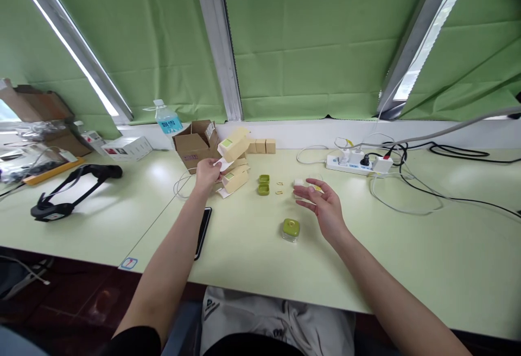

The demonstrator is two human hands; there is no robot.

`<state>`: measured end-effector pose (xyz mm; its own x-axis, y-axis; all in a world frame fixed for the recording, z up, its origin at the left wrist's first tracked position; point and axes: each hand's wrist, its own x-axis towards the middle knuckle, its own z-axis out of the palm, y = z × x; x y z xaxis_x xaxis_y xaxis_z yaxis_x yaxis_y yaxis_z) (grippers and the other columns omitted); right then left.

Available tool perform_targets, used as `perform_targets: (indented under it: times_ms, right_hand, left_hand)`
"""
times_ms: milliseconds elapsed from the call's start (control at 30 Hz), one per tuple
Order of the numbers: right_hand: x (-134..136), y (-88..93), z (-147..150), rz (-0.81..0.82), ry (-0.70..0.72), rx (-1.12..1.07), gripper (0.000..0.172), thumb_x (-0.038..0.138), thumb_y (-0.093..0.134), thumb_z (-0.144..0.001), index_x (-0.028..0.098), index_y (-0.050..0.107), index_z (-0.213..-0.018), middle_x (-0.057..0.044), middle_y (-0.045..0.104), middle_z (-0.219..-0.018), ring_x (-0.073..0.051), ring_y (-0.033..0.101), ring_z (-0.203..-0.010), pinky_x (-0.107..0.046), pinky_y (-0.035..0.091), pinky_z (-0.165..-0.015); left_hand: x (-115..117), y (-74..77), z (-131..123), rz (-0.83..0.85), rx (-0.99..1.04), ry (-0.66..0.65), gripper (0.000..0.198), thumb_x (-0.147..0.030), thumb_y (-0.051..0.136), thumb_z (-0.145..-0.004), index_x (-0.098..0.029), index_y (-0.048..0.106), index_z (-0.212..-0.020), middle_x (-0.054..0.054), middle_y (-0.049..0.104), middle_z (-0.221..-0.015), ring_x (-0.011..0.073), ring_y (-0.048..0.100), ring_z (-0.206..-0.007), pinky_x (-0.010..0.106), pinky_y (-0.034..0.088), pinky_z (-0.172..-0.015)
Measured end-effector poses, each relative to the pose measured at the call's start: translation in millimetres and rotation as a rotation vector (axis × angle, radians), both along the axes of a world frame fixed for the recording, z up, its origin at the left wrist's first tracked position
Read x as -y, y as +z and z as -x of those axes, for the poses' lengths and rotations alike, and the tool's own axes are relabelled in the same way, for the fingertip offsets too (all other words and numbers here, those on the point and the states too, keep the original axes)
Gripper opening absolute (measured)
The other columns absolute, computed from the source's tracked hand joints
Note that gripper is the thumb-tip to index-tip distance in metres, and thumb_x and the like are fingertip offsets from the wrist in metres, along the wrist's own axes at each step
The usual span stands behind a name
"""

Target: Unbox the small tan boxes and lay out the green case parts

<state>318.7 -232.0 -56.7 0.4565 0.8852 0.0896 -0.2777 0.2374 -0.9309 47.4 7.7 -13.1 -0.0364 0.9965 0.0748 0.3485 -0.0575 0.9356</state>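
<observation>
My left hand (207,174) reaches forward and grips a pale yellow box with a green label (233,147), lifted above more such boxes (235,179) lying by an open cardboard carton (195,147). My right hand (323,207) hovers palm up over the table with fingers spread, holding nothing. Just left of it stands a small clear case with a green lid (291,229). Two green lids or trays (264,184), two tiny gold pieces (279,188) and a small white item (298,182) lie between the hands.
A black phone (202,231) lies by my left forearm. Three small tan boxes (260,146) line the back wall. A power strip (356,163) with cables sits at right. A water bottle (167,122), a black headset (73,190) and boxes are at left.
</observation>
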Motion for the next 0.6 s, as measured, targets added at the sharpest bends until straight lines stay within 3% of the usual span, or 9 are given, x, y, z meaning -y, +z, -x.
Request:
perform_targets:
  times_ms: [167,367,467,600]
  right_hand:
    - [0.1,-0.5,0.8,0.007,0.001,0.074,0.056,0.063,0.086,-0.077,0.026,0.068,-0.114,-0.009,0.083,-0.099,-0.030,0.078,-0.104,-0.048,0.065,-0.089]
    - [-0.1,-1.9,-0.1,0.021,0.006,0.124,0.054,0.063,0.084,-0.078,0.025,0.068,-0.114,-0.006,0.082,-0.090,-0.027,0.077,-0.098,-0.042,0.064,-0.081]
    - [-0.7,-1.9,-0.4,0.024,-0.008,0.161,0.053,0.062,0.082,-0.080,0.025,0.068,-0.114,-0.006,0.081,-0.087,-0.026,0.077,-0.095,-0.038,0.062,-0.075]
    - [-1.6,0.1,-5.4,0.058,-0.027,0.306,0.042,0.057,0.075,-0.085,0.025,0.068,-0.112,-0.005,0.081,-0.087,-0.025,0.075,-0.091,-0.035,0.057,-0.070]
  left_hand:
    - [-27.9,-5.2,15.8,0.048,-0.168,0.014,0.005,-0.018,0.069,-0.087,-0.014,0.070,-0.083,0.003,0.060,-0.052,0.0119,0.045,-0.041,0.027,0.034,-0.048]
    - [-33.2,-7.2,15.2,0.056,-0.312,0.037,0.012,-0.020,0.077,-0.080,-0.016,0.067,-0.072,0.007,0.063,-0.053,0.0195,0.057,-0.048,0.031,0.040,-0.053]
    - [-26.3,0.3,17.6,0.003,-0.417,0.069,0.019,-0.024,0.079,-0.081,-0.017,0.064,-0.073,0.008,0.065,-0.056,0.0253,0.067,-0.064,0.033,0.045,-0.063]
    - [0.7,12.5,14.6,-0.159,-0.563,0.121,0.018,-0.028,0.075,-0.088,-0.015,0.064,-0.093,0.016,0.074,-0.086,0.0346,0.071,-0.103,0.039,0.047,-0.085]
